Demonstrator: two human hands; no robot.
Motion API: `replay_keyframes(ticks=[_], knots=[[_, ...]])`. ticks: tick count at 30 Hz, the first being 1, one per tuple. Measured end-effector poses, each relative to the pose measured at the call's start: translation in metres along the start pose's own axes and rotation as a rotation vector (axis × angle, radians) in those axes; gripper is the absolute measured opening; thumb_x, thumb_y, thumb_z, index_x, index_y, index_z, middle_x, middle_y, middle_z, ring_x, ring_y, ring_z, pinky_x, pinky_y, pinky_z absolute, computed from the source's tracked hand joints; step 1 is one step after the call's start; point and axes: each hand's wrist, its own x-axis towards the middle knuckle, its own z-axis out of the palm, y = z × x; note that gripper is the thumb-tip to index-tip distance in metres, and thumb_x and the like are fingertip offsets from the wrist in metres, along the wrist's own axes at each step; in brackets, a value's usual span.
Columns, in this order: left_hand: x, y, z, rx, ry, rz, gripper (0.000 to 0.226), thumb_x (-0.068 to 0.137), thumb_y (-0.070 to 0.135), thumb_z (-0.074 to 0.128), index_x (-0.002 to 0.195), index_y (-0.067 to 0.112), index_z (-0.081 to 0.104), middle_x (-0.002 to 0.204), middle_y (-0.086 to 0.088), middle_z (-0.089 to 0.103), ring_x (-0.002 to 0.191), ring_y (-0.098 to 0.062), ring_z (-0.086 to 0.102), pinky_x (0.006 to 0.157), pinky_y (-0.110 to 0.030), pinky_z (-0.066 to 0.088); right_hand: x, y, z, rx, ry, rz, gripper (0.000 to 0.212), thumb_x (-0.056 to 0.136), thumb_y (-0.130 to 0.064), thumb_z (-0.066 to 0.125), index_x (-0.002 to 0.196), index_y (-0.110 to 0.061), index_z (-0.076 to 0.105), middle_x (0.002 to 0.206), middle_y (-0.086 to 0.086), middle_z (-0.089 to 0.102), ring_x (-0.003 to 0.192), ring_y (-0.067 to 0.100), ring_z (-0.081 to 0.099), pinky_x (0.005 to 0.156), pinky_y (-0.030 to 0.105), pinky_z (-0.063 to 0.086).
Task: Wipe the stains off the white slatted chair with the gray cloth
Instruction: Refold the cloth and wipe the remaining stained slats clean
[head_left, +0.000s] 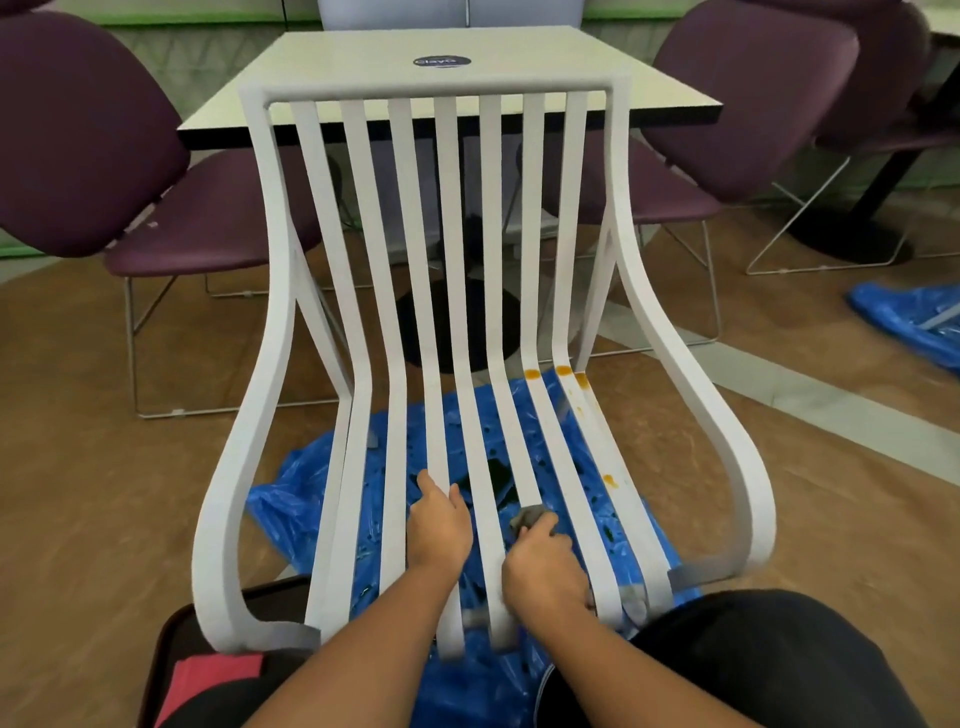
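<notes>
White slatted chair (436, 88) seen from the seat's front edge, standing over a blue sheet (311, 499). The right hand (545, 569) lies on a middle seat slat with its fingers curled round the gray cloth (529, 516). The cloth is bunched small and shows just beyond the fingertips, pressed to that slat. The left hand (439, 525) grips the neighbouring slat to the left, thumb on one side and fingers on the other. The orange stains (563, 370) sit at the bend between seat and back on the right-hand slats, well apart from the cloth. One more spot (610, 480) lies on the rightmost slat, nearer the cloth. Behind are a table (363, 67) and purple chairs (78, 130).
</notes>
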Motion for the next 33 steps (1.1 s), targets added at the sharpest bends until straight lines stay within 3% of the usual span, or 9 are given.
replay_keyframes(ticks=[6,9,16,21,25,27,29,33], knots=[[0.004,0.0,0.003,0.033,-0.016,0.007,0.049,0.107,0.034,0.037,0.149,0.013,0.026,0.07,0.006,0.05,0.064,-0.015,0.057,0.059,-0.032,0.051,0.062,-0.039,-0.01,-0.075,-0.055,-0.026,0.045,0.104,-0.031,0.036,0.14,-0.007,0.025,0.126,0.019,0.056,0.106,0.033,0.062,0.075,0.041,0.048],[0.008,-0.001,0.004,0.032,-0.017,0.005,0.047,0.107,0.034,0.038,0.148,0.014,0.026,0.074,0.002,0.058,0.065,-0.015,0.061,0.06,-0.034,0.055,0.097,-0.058,-0.013,-0.111,-0.056,-0.056,0.048,0.104,-0.028,0.038,0.142,-0.003,0.022,0.124,0.019,0.061,0.106,0.033,0.063,0.072,0.04,0.047],[0.016,-0.006,0.01,0.052,-0.026,-0.015,0.048,0.107,0.033,0.038,0.149,0.015,0.024,0.081,-0.002,0.066,0.066,-0.015,0.064,0.058,-0.032,0.055,0.174,-0.101,-0.012,-0.09,-0.06,-0.075,0.057,0.099,-0.025,0.049,0.143,-0.004,0.019,0.127,0.02,0.06,0.112,0.037,0.06,0.082,0.045,0.051],[0.018,-0.007,0.013,0.079,-0.047,-0.035,0.052,0.107,0.037,0.035,0.153,0.017,0.018,0.081,0.005,0.062,0.069,-0.011,0.063,0.06,-0.025,0.052,0.216,-0.131,-0.02,-0.084,-0.094,-0.086,0.065,0.098,-0.02,0.051,0.146,0.0,0.012,0.129,0.022,0.057,0.113,0.038,0.059,0.085,0.046,0.051],[0.022,-0.008,0.015,0.086,-0.04,-0.036,0.05,0.107,0.038,0.034,0.152,0.02,0.019,0.073,0.014,0.054,0.063,-0.003,0.057,0.055,-0.018,0.047,0.246,-0.147,-0.023,0.0,-0.069,-0.1,0.071,0.097,-0.016,0.055,0.149,0.001,0.01,0.119,0.02,0.062,0.106,0.036,0.063,0.07,0.041,0.047],[0.024,-0.008,0.016,0.094,-0.041,-0.041,0.05,0.107,0.038,0.034,0.152,0.021,0.02,0.071,0.016,0.052,0.059,0.0,0.053,0.048,-0.014,0.04,0.259,-0.147,-0.019,0.036,0.001,-0.142,0.065,0.101,-0.018,0.048,0.151,-0.001,0.012,0.11,0.018,0.066,0.097,0.034,0.066,0.066,0.041,0.047],[0.023,-0.009,0.016,0.083,-0.038,-0.034,0.05,0.107,0.038,0.034,0.152,0.021,0.021,0.071,0.016,0.052,0.058,0.0,0.053,0.047,-0.013,0.038,0.265,-0.144,-0.017,0.142,0.064,-0.181,0.044,0.106,-0.021,0.038,0.144,-0.004,0.026,0.098,0.016,0.066,0.086,0.033,0.065,0.063,0.04,0.046],[0.024,-0.01,0.015,0.089,-0.044,-0.033,0.05,0.107,0.038,0.033,0.152,0.021,0.02,0.069,0.016,0.051,0.058,0.0,0.054,0.051,-0.017,0.047,0.265,-0.142,-0.022,0.273,0.065,-0.196,0.023,0.107,-0.019,0.033,0.127,-0.008,0.036,0.095,0.017,0.06,0.082,0.034,0.059,0.065,0.041,0.041]])
